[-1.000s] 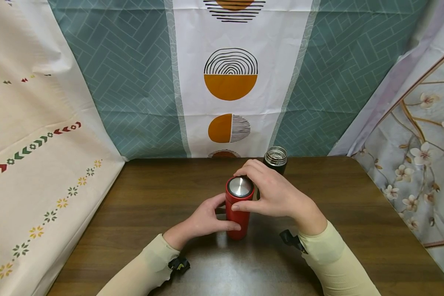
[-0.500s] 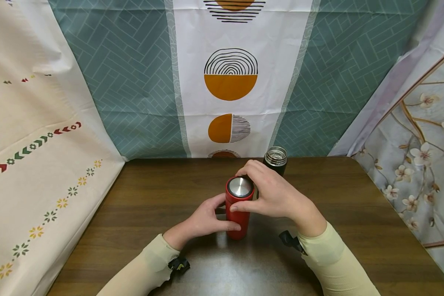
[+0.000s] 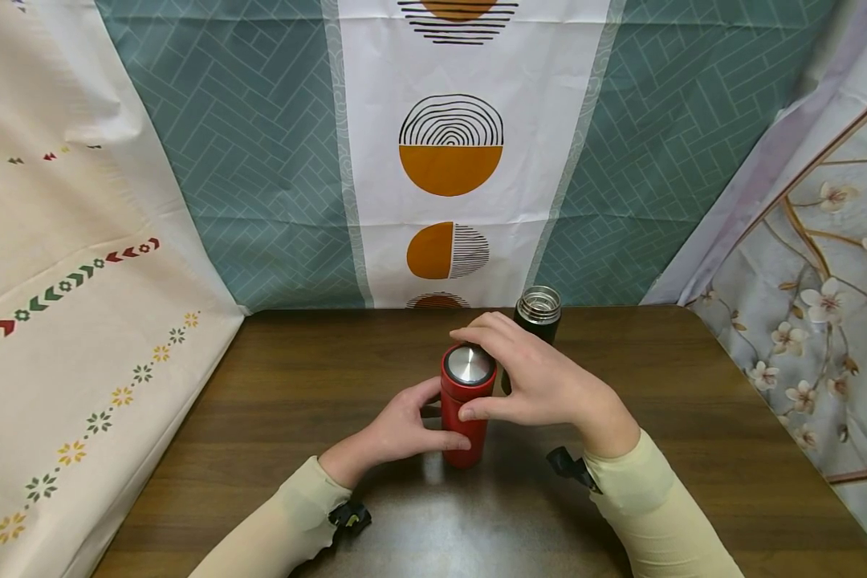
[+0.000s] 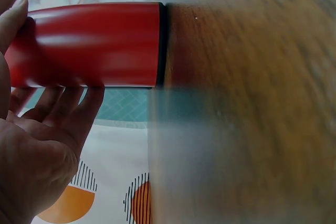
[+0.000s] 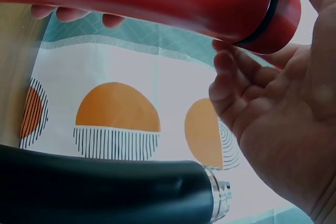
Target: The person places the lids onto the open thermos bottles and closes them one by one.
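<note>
A red thermos stands upright on the table, its lid topped with a brushed steel disc. My left hand grips the thermos body, thumb in front; in the left wrist view several fingers lie against its far side. At the top, my right hand is round the lid, with the thumb low on the near side and the fingers behind. The right wrist view shows a dark ring below the red lid and the fingers curled against it. Behind the right hand stands a black thermos with a bare steel neck.
The brown wooden table reaches back to a patterned curtain. A cream cloth hangs on the left and a flowered cloth on the right. The black thermos's open mouth is close to the right hand.
The right hand has turned slightly about the lid: its thumb has slid right and its fingers reach further left behind. The left hand and both thermoses have stayed put.
</note>
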The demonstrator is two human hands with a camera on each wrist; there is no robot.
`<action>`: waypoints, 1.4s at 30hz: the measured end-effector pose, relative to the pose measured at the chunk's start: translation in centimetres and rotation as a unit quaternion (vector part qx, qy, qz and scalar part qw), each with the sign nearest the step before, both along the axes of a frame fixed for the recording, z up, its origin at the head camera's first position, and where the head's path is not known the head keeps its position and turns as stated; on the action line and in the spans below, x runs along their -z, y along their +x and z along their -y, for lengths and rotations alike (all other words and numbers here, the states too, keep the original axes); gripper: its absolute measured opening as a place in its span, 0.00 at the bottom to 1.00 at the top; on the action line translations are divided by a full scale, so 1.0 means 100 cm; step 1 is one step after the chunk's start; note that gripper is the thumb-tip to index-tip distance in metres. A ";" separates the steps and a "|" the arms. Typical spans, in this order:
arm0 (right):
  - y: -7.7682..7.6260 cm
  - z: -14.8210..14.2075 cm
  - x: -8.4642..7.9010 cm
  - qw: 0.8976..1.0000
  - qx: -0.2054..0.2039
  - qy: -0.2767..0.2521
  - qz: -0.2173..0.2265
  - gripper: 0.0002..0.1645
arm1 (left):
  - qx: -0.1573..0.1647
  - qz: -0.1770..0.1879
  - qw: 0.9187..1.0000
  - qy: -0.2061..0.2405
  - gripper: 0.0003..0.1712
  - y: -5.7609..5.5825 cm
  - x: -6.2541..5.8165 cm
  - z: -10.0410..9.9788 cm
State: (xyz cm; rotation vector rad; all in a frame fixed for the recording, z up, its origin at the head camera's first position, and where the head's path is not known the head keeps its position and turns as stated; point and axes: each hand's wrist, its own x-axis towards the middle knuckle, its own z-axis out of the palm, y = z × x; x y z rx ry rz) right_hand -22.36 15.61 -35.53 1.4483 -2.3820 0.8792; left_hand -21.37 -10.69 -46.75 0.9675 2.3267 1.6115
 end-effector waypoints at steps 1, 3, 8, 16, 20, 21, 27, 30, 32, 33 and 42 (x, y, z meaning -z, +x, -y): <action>-0.001 -0.001 0.000 1.000 -0.008 -0.001 0.003 0.47 | 0.000 0.001 1.000 0.001 0.38 0.000 0.000 0.000; -0.002 -0.002 0.001 1.000 -0.023 -0.005 0.008 0.44 | 0.003 0.004 1.000 0.003 0.37 0.000 0.000 0.000; -0.004 -0.002 0.002 0.999 -0.039 -0.008 0.011 0.39 | 0.004 0.004 1.000 0.004 0.38 -0.001 0.001 0.000; -0.005 -0.002 0.003 0.999 -0.038 -0.008 0.006 0.36 | 0.002 0.005 1.000 0.001 0.38 -0.001 0.001 0.000; -0.005 -0.003 0.002 0.999 -0.034 -0.012 0.002 0.35 | 0.005 0.005 1.000 0.001 0.37 -0.001 0.001 0.000; -0.004 -0.002 0.002 0.999 -0.032 -0.012 0.002 0.35 | 0.006 0.005 1.000 0.000 0.37 -0.001 0.002 0.000; -0.003 -0.001 0.000 1.000 -0.022 -0.017 0.004 0.34 | 0.003 0.001 1.000 -0.001 0.38 -0.001 0.002 0.000; -0.002 0.000 -0.001 1.000 -0.019 -0.019 0.004 0.34 | 0.002 -0.001 1.000 -0.001 0.38 0.000 0.003 0.000; -0.002 0.000 -0.001 1.000 -0.017 -0.019 0.002 0.33 | 0.003 -0.001 1.000 -0.001 0.38 0.000 0.003 0.000; -0.002 0.001 -0.001 1.000 -0.016 -0.019 0.001 0.33 | 0.003 -0.001 1.000 -0.002 0.38 -0.001 0.003 0.000; 0.000 0.002 -0.001 1.000 0.010 -0.014 -0.005 0.33 | 0.002 0.002 1.000 -0.003 0.38 0.000 0.001 0.000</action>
